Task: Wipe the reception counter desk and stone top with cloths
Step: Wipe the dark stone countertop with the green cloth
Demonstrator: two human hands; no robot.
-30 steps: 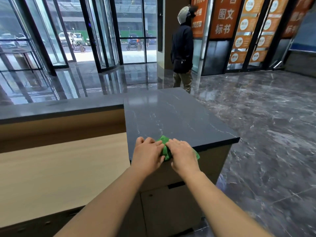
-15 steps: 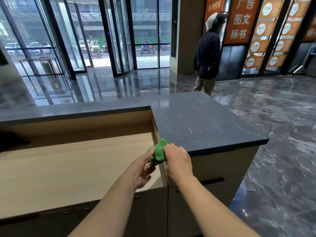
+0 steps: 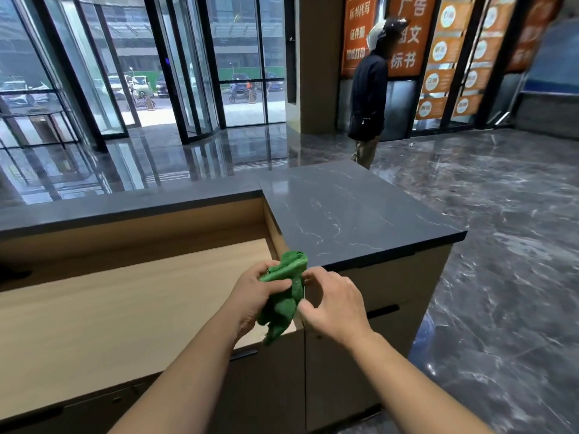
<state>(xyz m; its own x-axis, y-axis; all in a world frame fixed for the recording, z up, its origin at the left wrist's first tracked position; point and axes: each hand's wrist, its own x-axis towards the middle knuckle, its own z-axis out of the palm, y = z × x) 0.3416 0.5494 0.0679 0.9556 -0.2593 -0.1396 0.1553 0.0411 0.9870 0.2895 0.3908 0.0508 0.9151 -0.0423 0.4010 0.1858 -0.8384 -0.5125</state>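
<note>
Clutching a bunched green cloth (image 3: 286, 296) in the left grip (image 3: 253, 296), pinching its edge with the right grip (image 3: 335, 303), holding it lifted just beside the near-left corner of the dark stone tabletop (image 3: 354, 214).

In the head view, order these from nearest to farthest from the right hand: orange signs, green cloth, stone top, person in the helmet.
1. green cloth, pinched by the right hand.
2. stone top, just ahead.
3. person in the helmet, far ahead.
4. orange signs, behind that person.
</note>
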